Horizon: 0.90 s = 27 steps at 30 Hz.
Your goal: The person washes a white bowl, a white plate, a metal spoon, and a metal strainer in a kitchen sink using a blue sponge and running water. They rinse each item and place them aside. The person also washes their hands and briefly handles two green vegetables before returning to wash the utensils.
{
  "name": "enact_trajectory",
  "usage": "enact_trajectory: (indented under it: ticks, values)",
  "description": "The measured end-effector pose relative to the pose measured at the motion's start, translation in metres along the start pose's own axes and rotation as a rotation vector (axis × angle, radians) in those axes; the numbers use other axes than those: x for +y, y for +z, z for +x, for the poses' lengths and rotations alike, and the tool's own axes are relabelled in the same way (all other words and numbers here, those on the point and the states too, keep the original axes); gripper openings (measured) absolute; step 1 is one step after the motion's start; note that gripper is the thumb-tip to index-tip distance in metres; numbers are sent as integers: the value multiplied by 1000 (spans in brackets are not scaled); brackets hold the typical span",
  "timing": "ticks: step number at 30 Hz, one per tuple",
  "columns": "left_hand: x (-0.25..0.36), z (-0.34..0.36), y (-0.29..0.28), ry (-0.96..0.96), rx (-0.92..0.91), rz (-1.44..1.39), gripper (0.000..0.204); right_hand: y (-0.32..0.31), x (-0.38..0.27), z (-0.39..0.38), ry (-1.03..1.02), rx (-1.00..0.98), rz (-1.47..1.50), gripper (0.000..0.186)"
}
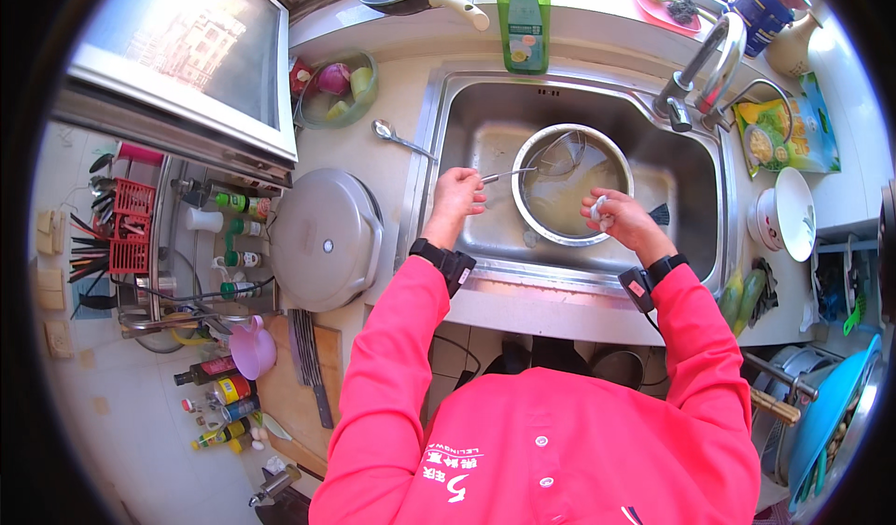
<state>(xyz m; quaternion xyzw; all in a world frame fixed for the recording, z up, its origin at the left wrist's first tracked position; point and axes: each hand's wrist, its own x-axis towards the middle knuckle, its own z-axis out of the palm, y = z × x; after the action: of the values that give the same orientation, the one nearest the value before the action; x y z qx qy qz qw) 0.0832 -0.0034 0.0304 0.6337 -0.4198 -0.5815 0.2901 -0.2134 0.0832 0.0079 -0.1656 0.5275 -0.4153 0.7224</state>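
A round metal pot point(525, 212) with cloudy water in it sits in the steel sink point(471, 231). My left hand point(455, 198), at the pot's left, is closed round the handle of a thin wire tool that looks like a whisk point(563, 156). Its wire loops reach over the water toward the pot's far side. My right hand point(630, 224) is above the pot's right rim, with its fingers closed on a small crumpled white wad point(600, 213). Whether the wad is cloth or scouring wire I cannot tell.
The faucet point(686, 96) rises at the sink's back right. Behind the sink stands a green bottle point(524, 21). A ladle point(401, 140) touches the left rim, near a grey lidded pot point(327, 240). A knife point(313, 366) lies on the cutting board point(280, 385). Bowls point(793, 212) stand right.
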Motion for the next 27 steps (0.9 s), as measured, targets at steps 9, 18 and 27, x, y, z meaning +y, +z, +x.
enact_trajectory:
  ticks: [9, 18, 27]
  values:
    - [-7, 44, -32, -84, 290, 148, 27, -25, -5, 61, 124, 60, -448, 38]
    - [0, 110, -79, -139, 586, 379, 39, -35, -6, 72, 85, 42, -535, 40]
    - [17, 106, -79, -46, 548, 147, 20, -35, -18, 68, 56, 76, -126, 35]
